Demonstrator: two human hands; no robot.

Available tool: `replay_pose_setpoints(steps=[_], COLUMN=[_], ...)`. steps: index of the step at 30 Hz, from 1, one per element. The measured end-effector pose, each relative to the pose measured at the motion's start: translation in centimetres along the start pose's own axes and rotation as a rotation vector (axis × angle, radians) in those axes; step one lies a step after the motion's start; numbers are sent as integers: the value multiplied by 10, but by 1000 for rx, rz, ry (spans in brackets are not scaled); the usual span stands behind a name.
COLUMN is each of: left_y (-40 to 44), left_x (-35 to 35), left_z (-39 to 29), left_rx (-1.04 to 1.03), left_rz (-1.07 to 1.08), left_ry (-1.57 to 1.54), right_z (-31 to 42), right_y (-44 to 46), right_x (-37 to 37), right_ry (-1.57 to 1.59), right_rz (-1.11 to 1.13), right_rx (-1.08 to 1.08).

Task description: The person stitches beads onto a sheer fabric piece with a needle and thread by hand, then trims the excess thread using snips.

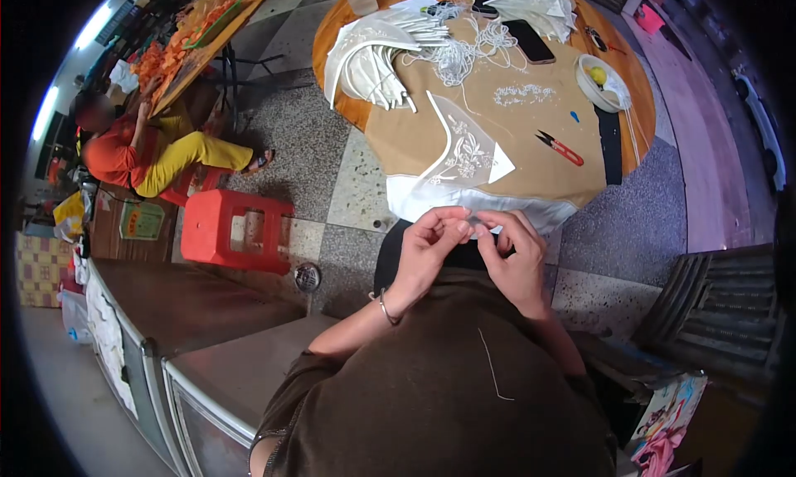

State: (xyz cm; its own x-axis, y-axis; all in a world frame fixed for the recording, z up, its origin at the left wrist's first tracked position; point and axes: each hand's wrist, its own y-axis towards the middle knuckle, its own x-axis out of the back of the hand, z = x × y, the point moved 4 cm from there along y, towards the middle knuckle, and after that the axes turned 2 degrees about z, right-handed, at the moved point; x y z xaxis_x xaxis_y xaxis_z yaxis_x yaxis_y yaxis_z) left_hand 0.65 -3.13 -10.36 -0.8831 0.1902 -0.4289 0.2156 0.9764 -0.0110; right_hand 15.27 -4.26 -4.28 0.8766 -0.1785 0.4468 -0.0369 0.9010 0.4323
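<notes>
My left hand and my right hand meet in front of my chest, at the near edge of the cloth-covered table. Both pinch thumb and fingers together over something small and greyish that I cannot make out. Just beyond them lies a sheer white collar piece with embroidered flowers and a white edge. Red-handled thread snips rest to its right on the brown cloth. Tiny white beads are scattered behind it. A loose pale thread lies on my dark shirt.
The round wooden table also bears stacked white collar pieces, tangled white cord, a phone and a white bowl. Left stand a red stool and a seated person working at another table.
</notes>
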Motion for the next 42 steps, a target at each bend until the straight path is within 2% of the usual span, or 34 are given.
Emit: replay_pose_setpoints(steps=[8,14,23,28,29,31,33,36,37,39,42], left_y=[-5,-5,-6,-5,-6,-7,-5,-2,0,3,3], left_x=[-9,-8,-12,-7,-5,-1,2,3,1,-3,-7], left_z=[-7,-6,-9,-5,-5,-4,-3,0,-1,-3,-7], left_rx=[-99,-84,-109,-97,-92,-90,-76,-23,-8,20,55], left_rz=[25,65,136,110,103,82,71,89,108,129,120], left_ry=[171,232,161,165,169,164,143,86,62,34,27], right_z=[-8,-9,-21,-53,-55,-72,-94,-41,-37,-24,-14], right_y=[-1,-1,-4,-3,2,9,8,20,18,12,8], right_x=[-2,-2,-1,29,47,93,135,118,101,66,30], right_ry=[3,58,64,137,-89,-277,-66,-315,-298,-126,37], right_rz=[46,102,64,-131,-253,-442,-569,-278,-147,87,160], right_rx=[-74,-120,-149,-224,-186,-240,-221,-15,72,-45,-16])
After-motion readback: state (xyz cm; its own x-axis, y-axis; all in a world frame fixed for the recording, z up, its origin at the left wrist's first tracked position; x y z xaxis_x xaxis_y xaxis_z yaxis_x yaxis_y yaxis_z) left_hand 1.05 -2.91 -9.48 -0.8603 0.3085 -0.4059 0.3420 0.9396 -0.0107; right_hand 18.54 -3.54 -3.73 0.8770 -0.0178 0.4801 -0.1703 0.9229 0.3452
